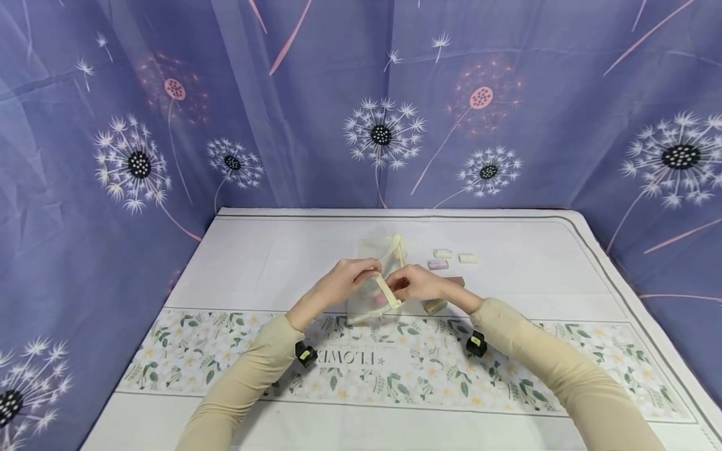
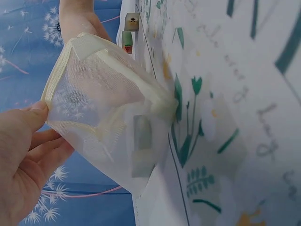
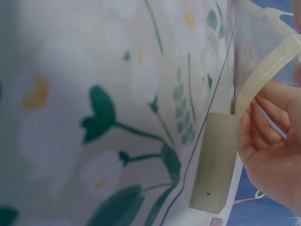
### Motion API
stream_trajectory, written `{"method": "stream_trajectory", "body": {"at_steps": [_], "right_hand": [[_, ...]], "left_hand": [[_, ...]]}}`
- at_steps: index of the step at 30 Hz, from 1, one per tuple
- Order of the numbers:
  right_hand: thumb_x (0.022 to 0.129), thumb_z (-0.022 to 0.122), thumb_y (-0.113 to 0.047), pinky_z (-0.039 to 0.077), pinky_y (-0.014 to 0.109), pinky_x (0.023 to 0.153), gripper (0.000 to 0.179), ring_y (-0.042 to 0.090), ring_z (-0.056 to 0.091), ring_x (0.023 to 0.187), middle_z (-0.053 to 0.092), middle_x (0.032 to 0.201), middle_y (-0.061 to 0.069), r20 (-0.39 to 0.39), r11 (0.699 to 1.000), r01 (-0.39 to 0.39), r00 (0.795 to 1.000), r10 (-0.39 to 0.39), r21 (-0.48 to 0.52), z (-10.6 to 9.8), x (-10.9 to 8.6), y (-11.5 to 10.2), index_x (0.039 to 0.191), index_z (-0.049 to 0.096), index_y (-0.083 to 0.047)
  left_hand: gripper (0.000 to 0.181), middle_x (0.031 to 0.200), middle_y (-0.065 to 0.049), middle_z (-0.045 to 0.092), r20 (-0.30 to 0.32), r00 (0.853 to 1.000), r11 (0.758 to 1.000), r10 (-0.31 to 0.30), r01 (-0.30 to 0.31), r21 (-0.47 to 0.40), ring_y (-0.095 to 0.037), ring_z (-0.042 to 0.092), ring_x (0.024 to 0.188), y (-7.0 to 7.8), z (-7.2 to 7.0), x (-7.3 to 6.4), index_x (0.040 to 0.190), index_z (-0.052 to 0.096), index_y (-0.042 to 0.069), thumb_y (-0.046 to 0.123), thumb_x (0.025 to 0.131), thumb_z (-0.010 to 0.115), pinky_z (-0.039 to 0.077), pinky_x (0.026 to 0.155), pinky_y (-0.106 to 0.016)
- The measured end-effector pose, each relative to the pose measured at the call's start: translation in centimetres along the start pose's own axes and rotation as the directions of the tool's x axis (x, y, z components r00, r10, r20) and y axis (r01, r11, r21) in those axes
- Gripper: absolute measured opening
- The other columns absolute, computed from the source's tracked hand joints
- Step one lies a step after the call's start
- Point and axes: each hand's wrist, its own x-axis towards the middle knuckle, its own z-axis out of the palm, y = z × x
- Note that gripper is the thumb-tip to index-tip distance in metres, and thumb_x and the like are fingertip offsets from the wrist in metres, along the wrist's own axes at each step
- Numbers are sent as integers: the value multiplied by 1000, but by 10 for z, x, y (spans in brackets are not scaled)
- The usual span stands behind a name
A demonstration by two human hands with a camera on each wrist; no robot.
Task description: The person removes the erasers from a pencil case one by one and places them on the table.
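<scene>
A see-through mesh pouch (image 1: 365,250) with pale yellow zip edging stands with its mouth spread toward the right. My left hand (image 1: 351,275) pinches the zip edge between thumb and fingers, seen up close in the left wrist view. At the mouth, my right hand (image 1: 416,282) has its fingers bent in past the edging; whether they hold anything I cannot tell. Low in the pouch shows a pink piece (image 1: 380,299). Through the mesh in the left wrist view appears a grey-green block (image 2: 142,134). Beside the right hand lies an olive block (image 3: 215,162) with small dark specks.
Behind the right hand lie a reddish-brown block (image 1: 455,281), a mauve block (image 1: 437,265) and two pale blocks, one whitish (image 1: 442,254) and one cream (image 1: 468,258). A flowered runner print (image 1: 225,351) crosses the white tablecloth (image 1: 271,250). A blue dandelion curtain (image 1: 316,125) hangs behind.
</scene>
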Motion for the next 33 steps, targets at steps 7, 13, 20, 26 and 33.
{"method": "stream_trajectory", "body": {"at_steps": [7, 13, 20, 26, 33], "right_hand": [[84, 65, -12, 55, 22, 66, 21, 13, 64, 75, 69, 89, 5, -66, 999, -44, 997, 43, -4, -2, -4, -4, 105, 67, -12], [82, 67, -16, 53, 19, 67, 24, 17, 63, 79, 69, 91, 8, -115, 999, -40, 993, 36, -27, -2, -9, -9, 105, 67, -8], [84, 65, -14, 54, 22, 65, 24, 20, 64, 80, 68, 95, 11, -130, 999, -30, 991, 28, -13, -1, -12, -8, 107, 65, -7], [85, 64, -16, 52, 21, 59, 21, 17, 63, 72, 68, 91, 5, -143, 1000, -31, 989, 31, -2, -2, -14, -3, 105, 66, -12], [85, 64, -17, 46, 19, 52, 20, 16, 60, 64, 69, 86, 6, -182, 1000, 0, 983, -3, -16, -6, -17, -3, 104, 66, -11]], "left_hand": [[15, 96, -2, 69, 1, 999, 999, 32, -32, -3, -11, 66, 88, -1, 3, 2, 102, 63, 12, 8, 90, 53, 53, 76, -14], [17, 98, -3, 69, 3, 999, 999, 40, -40, -9, -11, 66, 89, 0, 5, 2, 103, 63, 12, 6, 89, 54, 53, 76, -14], [17, 99, -1, 69, 12, 1000, 1000, 19, -19, -12, -11, 66, 91, 1, 4, 2, 103, 64, 13, 9, 90, 54, 53, 78, -14], [16, 100, -1, 69, 5, 1000, 999, 17, -17, -33, -11, 66, 93, 1, 5, 1, 103, 64, 14, 9, 91, 54, 52, 80, -13], [15, 97, -4, 69, -27, 999, 998, 40, -41, -43, -11, 66, 90, 0, 6, 1, 101, 64, 12, 8, 89, 55, 53, 76, -14]]}}
